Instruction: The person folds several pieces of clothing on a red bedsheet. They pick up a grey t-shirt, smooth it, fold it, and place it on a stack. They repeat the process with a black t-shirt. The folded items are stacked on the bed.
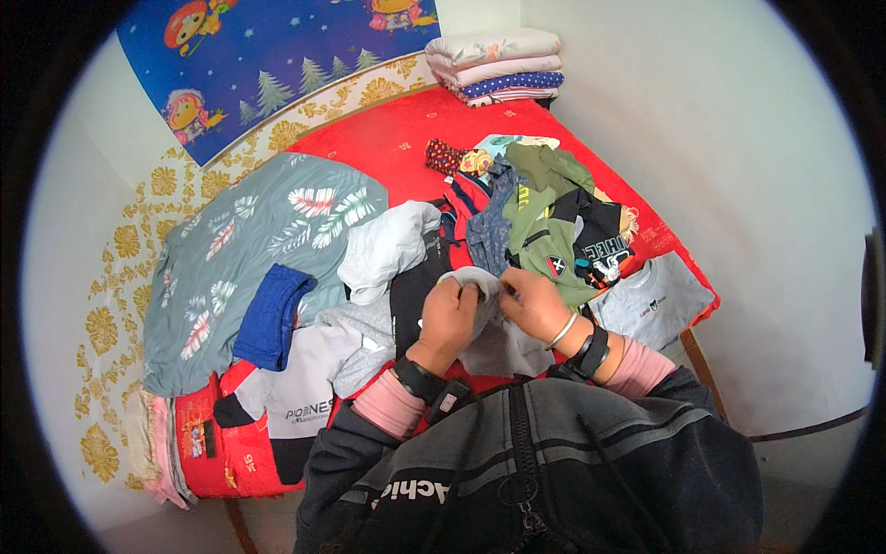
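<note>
A light grey garment (509, 350) hangs between my two hands, close to my body, over the red bed cover. My left hand (446, 318) pinches its upper edge with thumb and fingers. Across from it, my right hand (536, 305), with a bangle on the wrist, grips the other side of the same edge. Just beyond my hands lies a heap with a green jacket (554, 239), a blue patterned garment (488, 232) and a black printed garment (599, 225). A white garment (387, 246) and black cloth (415, 298) lie to the left of my hands.
A grey T-shirt (654, 301) lies flat at the bed's right edge. To the left are folded blue cloth (273, 315), a grey-and-black printed top (304, 388) and a leaf-patterned cover (228, 256). Folded quilts (495, 66) are stacked at the far corner, against the wall.
</note>
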Available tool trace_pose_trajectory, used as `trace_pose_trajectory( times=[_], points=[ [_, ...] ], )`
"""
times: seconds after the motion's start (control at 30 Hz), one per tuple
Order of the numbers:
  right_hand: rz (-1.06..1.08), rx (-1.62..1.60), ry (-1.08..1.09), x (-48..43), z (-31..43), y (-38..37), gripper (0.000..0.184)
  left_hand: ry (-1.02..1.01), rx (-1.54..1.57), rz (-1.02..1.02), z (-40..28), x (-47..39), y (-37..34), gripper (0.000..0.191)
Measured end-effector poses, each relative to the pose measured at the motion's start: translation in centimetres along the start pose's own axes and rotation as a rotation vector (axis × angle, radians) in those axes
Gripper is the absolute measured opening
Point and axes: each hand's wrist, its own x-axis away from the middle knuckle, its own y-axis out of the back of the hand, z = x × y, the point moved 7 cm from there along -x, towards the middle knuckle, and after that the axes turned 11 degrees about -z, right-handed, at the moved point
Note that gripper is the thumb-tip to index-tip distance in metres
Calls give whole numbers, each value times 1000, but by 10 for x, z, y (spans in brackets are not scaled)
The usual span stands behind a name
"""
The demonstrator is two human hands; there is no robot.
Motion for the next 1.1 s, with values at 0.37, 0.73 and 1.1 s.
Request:
trace_pose_trajectory(
  times=[0.37,0.73,1.1],
  points=[
    [25,-1209,-656,-25,-3,-1,9,-343,-100,-227,-66,-29,56,41],
    [92,73,206,-49,35,32,22,83,253,474,-66,-60,44,10],
    [40,-143,-131,-67,-30,92,9,167,203,349,-58,-109,122,10]
  ],
)
